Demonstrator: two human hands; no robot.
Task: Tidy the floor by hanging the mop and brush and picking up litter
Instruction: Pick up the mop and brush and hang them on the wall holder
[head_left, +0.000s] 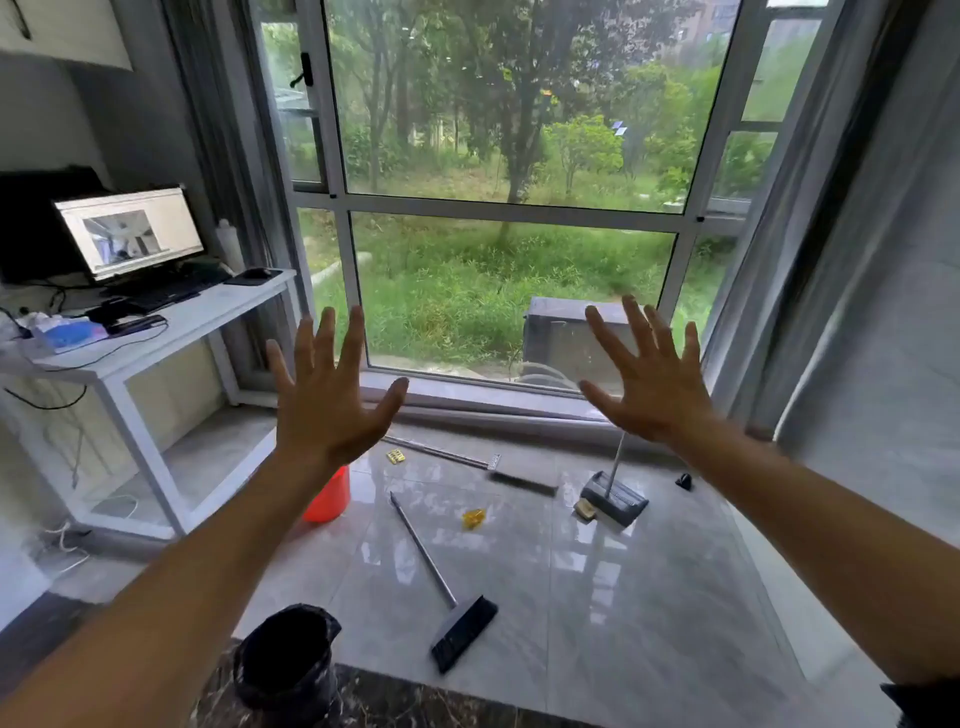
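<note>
Below my raised left hand (327, 400) and right hand (649, 384) lies the tiled floor (623, 597) with everything I need to tidy. Both hands are spread wide with fingers splayed, palms facing away from me, gripping nothing. Under the left hand's wrist I see an orange bucket (330, 499), partly hidden by my forearm. Just right of that wrist sits a small yellow packet (396, 457), and beyond it a long-handled squeegee-like tool (483, 467) lies flat near the window sill (493, 410). Between the two hands and lower down, a brush (452, 597) lies on the tiles, its dark head toward me and its metal handle pointing away. A crumpled yellow wrapper (474, 518) rests beside that handle. Beneath the right hand the mop (615, 496) stands with its flat head on the floor and its pole leaning up behind my palm; a small tan scrap (586, 510) touches the head. Near my left forearm stands a bin with a black liner (285, 654). Far left of the left hand is a white bench (156, 343) carrying a monitor (130, 231).
</note>
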